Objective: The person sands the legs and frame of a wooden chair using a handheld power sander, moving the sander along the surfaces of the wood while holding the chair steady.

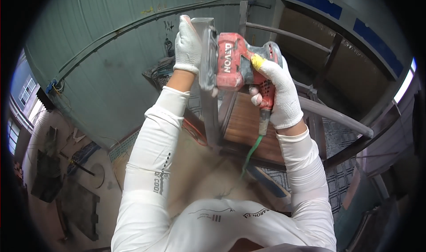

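Observation:
My right hand (282, 88), in a white glove with a yellow patch at one fingertip, is wrapped round the handle of a red and grey electric sander (230, 70). Its flat pad stands on edge, up against an upright wooden post (210, 119) of a furniture frame. My left hand (188, 47), also gloved in white, grips that post near its top, left of the pad; its fingers are partly hidden behind the wood. From the sander's handle a green cord (251, 156) hangs down toward the floor. A brown wooden panel (253, 119) sits low in the frame.
Round rails (337, 114) of the frame reach out to the right. A green-grey wall (120, 61) with a pipe stands on the left. Dark boards (82, 212) lie on the left floor. Patterned sheeting (339, 139) lies under the frame at right.

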Motion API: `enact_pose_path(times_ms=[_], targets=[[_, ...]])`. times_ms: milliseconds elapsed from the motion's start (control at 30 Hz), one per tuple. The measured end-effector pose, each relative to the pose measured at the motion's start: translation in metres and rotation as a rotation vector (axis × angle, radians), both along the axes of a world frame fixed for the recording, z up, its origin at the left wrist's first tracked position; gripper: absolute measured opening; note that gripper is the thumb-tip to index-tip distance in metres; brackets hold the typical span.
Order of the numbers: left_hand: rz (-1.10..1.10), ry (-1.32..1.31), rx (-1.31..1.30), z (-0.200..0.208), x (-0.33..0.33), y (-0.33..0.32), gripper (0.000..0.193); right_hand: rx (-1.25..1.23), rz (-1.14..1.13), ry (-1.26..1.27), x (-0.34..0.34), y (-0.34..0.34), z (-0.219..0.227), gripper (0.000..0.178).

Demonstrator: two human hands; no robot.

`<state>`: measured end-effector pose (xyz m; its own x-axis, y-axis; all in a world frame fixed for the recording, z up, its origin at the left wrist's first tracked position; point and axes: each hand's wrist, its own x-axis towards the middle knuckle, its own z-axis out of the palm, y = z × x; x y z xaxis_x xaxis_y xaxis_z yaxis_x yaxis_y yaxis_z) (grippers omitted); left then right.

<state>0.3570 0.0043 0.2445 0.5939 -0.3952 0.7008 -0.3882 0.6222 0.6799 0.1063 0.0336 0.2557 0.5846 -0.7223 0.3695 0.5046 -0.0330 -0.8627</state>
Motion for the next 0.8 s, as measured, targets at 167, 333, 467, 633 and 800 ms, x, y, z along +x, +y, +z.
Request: enact_pose_path(times_ms=[167,333,467,633,800], targets=[[-0.495,0.361,-0.063,0.011,-0.007,0.008,0.050,-0.206,-0.026,-0.132,0.005,-0.003,0.029,0.030],[-0.354,0.220,-0.030,-0.004,-0.003,0.015,0.049,-0.169,-0.056,-0.019,0.001,0.011,0.001,0.053],[-0.472,0.291,-0.069,0.002,-0.008,0.020,0.049,-0.127,-0.030,-0.071,0.003,0.006,-0.001,0.051],[-0.530,0.367,-0.204,0.022,-0.026,0.018,0.048,-0.238,0.085,-0.146,0.014,-0.016,0.027,0.036],[-0.175,0.078,-0.136,0.018,-0.012,0.016,0.048,0.015,0.062,-0.135,0.015,-0.004,0.002,0.039]])
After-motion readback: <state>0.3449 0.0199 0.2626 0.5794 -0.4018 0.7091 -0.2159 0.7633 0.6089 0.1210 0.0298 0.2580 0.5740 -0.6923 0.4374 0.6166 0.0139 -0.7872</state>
